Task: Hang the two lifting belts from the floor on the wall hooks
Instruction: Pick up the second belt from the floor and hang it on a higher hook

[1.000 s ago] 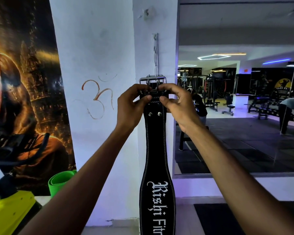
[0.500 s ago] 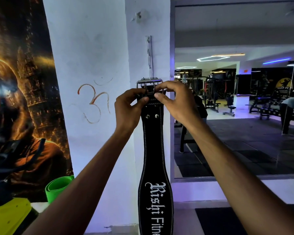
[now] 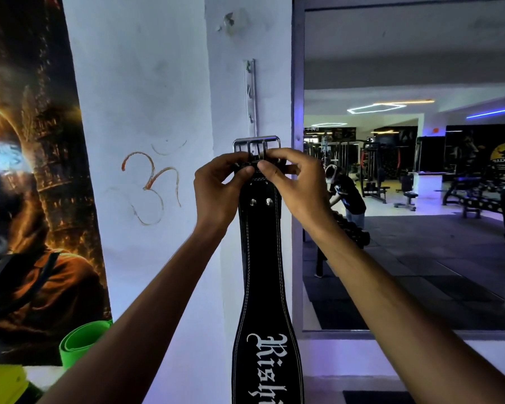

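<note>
A black lifting belt [image 3: 261, 258] is held upright against the white pillar [image 3: 158, 83], hanging straight down from the centre of the view toward 6 o'clock, where white gothic lettering is seen on its widening body. Its chrome buckle [image 3: 256, 147] is raised just above both hands, and two rivets are visible just under the grip. The left hand [image 3: 216, 191] is closed on the belt's top edge from the 9 o'clock side, thumb in front and fingers curled behind the strap. The right hand [image 3: 295, 185] is pinched onto the same edge from the 3 o'clock side, thumb and forefinger pressed together beside the left thumb. At 12 o'clock from the buckle, a narrow metal hook rail [image 3: 250, 94] is fixed vertically to the pillar; whether the buckle has caught on a hook cannot be told. A red-brown symbol [image 3: 152, 185] is painted on the pillar at 9 o'clock from the hands, and a dark poster [image 3: 27, 170] is seen farther out. A mirror [image 3: 420, 199] is mounted at 3 o'clock. A green roll [image 3: 79, 342] lies at 8 o'clock.
</note>
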A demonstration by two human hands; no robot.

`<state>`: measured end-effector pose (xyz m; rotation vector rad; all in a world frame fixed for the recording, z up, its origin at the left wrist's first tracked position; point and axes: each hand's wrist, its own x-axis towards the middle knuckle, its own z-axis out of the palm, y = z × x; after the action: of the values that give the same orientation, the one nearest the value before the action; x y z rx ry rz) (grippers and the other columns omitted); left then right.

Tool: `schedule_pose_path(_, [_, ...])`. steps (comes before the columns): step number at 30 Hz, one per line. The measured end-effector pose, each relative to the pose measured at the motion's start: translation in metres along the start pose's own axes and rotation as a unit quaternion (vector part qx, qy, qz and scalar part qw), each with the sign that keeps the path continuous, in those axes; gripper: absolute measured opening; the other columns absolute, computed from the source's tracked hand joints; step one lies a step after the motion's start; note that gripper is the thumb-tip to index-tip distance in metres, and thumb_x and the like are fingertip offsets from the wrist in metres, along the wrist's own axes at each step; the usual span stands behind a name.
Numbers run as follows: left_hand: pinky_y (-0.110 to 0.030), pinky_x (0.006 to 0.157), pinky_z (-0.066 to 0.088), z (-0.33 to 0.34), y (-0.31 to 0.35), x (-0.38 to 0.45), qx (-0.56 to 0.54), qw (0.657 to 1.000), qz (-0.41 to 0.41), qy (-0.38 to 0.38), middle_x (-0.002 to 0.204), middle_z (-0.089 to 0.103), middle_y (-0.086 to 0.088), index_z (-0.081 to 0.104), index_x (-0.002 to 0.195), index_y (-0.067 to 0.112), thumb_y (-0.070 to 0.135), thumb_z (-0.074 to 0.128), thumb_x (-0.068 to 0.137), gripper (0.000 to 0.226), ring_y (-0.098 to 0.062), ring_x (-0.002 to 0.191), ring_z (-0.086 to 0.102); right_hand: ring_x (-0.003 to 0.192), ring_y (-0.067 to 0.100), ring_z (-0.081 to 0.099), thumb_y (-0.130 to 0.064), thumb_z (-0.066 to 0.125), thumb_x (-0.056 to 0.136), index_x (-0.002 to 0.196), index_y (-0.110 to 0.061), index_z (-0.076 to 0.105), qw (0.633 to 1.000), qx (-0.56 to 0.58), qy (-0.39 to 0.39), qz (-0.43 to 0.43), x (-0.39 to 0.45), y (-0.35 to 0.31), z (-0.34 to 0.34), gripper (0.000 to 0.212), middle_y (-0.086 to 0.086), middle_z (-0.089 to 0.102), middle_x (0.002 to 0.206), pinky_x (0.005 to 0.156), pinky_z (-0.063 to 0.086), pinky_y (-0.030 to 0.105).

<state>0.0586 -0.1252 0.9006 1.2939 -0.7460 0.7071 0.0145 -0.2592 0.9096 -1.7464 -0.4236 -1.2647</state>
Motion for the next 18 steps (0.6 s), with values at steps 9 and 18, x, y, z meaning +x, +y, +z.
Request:
schedule_pose_path(9, [-0.023,0.084,0.058,0.029,-0.083,0.061,0.001,0.999,0.047,-0.026,0.095,0.073,-0.002,0.072,0.098,0.015,0.000,0.075,0.082,0.023,-0.010,0.086,0.069,0.088,0.009,0.069,-0.020,0.070,0.088,0.094,-0.009,0.075,0.996,0.006,0.070,-0.063,0.056,0.097,0.033,0.013,-0.001,0.075,0.089,0.076,0.049,0.014])
schedule_pose_path(18, [-0.043,0.096,0.059,0.046,-0.161,0.187,-0.026,0.996,0.088,-0.017,0.105,0.074,-0.011,0.062,0.119,0.020,0.005,0.076,0.079,0.045,-0.022,0.099,0.074,0.080,0.009,0.067,-0.019,0.069,0.088,0.088,-0.013,0.073,0.985,-0.054,0.103,-0.123,0.168,0.169,0.084,0.008,-0.012,0.069,0.079,0.074,0.051,0.026])
